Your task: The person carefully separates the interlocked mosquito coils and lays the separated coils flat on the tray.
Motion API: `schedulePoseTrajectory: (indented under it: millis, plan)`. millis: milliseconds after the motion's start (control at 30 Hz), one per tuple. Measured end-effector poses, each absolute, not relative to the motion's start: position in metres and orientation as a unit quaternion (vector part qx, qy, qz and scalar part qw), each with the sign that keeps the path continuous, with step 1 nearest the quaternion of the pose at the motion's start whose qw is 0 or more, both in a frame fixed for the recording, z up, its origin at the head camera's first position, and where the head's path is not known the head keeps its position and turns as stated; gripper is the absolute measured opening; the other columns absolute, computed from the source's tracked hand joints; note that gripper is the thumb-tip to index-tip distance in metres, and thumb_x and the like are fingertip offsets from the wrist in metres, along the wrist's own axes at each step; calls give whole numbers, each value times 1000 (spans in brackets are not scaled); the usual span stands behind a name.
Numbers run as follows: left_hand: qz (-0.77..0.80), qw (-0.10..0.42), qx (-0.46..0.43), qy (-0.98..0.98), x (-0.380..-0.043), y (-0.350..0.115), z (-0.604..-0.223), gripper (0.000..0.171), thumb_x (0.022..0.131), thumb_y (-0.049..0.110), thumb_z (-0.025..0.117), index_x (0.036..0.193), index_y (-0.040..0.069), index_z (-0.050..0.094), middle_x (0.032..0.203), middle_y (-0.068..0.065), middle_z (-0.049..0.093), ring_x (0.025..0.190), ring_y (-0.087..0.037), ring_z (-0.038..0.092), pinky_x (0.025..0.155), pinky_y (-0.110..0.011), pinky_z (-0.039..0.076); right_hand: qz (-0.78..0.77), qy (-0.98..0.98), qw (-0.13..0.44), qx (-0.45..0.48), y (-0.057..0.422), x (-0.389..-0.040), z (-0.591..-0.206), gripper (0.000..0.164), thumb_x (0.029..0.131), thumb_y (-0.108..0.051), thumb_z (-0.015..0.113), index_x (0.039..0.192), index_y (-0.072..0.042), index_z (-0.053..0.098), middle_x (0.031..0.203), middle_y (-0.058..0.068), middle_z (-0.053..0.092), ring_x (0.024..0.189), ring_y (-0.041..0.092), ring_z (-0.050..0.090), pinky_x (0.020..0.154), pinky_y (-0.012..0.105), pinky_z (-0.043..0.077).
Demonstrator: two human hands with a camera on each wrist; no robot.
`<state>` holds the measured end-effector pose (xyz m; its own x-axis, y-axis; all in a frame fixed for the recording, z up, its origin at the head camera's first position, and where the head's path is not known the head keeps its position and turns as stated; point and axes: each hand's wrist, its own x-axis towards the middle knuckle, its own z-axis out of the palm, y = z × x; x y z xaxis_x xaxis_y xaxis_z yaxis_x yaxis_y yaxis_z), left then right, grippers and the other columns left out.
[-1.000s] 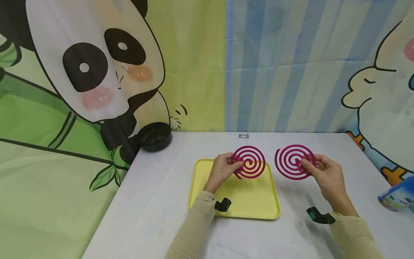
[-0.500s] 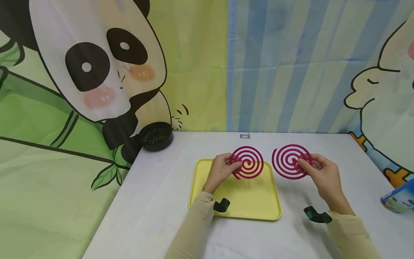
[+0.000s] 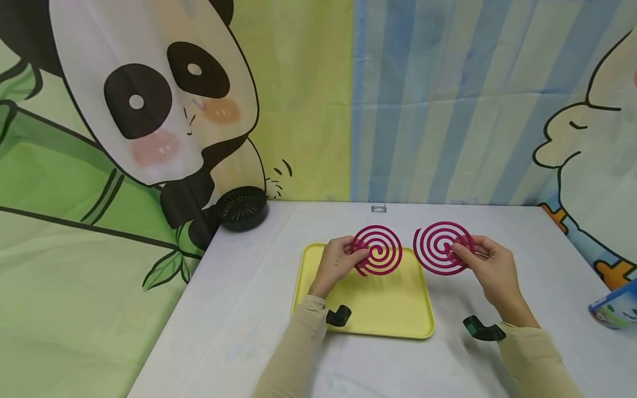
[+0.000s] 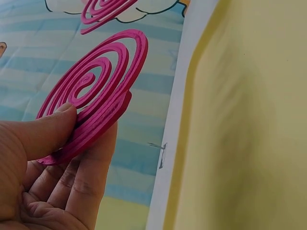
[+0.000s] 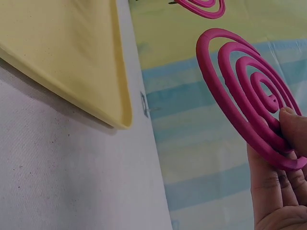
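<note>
Two magenta mosquito coils are held up side by side, apart from each other. My left hand [image 3: 335,264] pinches the left mosquito coil [image 3: 392,251] between thumb and fingers, above the yellow tray [image 3: 378,309]. In the left wrist view the thumb presses on the face of that coil [image 4: 136,52], with the fingers behind it. My right hand [image 3: 492,271] pinches the right mosquito coil [image 3: 423,251] by its right side, just past the tray's right edge. The right wrist view shows the thumb near the centre of this coil [image 5: 211,76] and the fingers behind.
A round black slotted container [image 3: 243,209] stands at the back left corner of the white table [image 3: 219,331]. At the far right is a blue printed canister [image 3: 617,307]. A printed cartoon curtain [image 3: 298,110] hangs behind the table.
My right hand has moved slightly left with its coil, and the gap between the coils is a little narrower. The whole head view has shifted slightly. Both grips look the same.
</note>
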<state>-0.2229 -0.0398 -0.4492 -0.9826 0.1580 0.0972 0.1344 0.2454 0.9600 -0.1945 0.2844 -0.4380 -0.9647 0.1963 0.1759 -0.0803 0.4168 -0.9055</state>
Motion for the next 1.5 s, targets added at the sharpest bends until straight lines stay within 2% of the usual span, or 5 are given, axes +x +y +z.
schedulePoseTrajectory:
  millis: [367,733,1100,1333,1500]
  plan:
    - [602,10,84,794,-222,-45,-450,15,92,17,76,100,4,73,86,-8,77,70,-11,70,63,-26,59,543,-830,121,-26,278,-198,-439,50,93,-36,73,124,1,60,89,-23,67,78,-4,70,71,14,57]
    - [574,9,75,816,-221,-60,-460,18,92,22,76,100,6,73,89,-6,78,72,-10,67,59,-21,52,542,-833,106,-24,268,-202,-449,50,92,-38,74,122,0,62,92,-18,68,80,-3,70,72,15,58]
    - [567,14,59,822,-218,-68,-461,18,92,17,76,102,2,72,92,-11,78,73,-10,65,60,-20,52,539,-837,92,-14,261,-203,-453,50,92,-40,73,122,0,62,102,-2,73,82,-2,70,73,16,58]
    - [559,23,49,827,-217,-72,-465,25,92,17,76,111,2,73,95,-9,78,78,-10,68,65,-22,55,540,-837,79,-18,256,-203,-453,52,93,-39,73,124,1,61,116,20,71,83,-3,69,74,15,58]
    - [555,23,48,830,-217,-74,-466,29,91,16,76,117,2,73,97,-9,78,79,-11,69,65,-22,55,546,-835,73,-19,252,-204,-454,53,93,-38,73,125,2,61,117,23,70,83,-3,69,73,17,58]
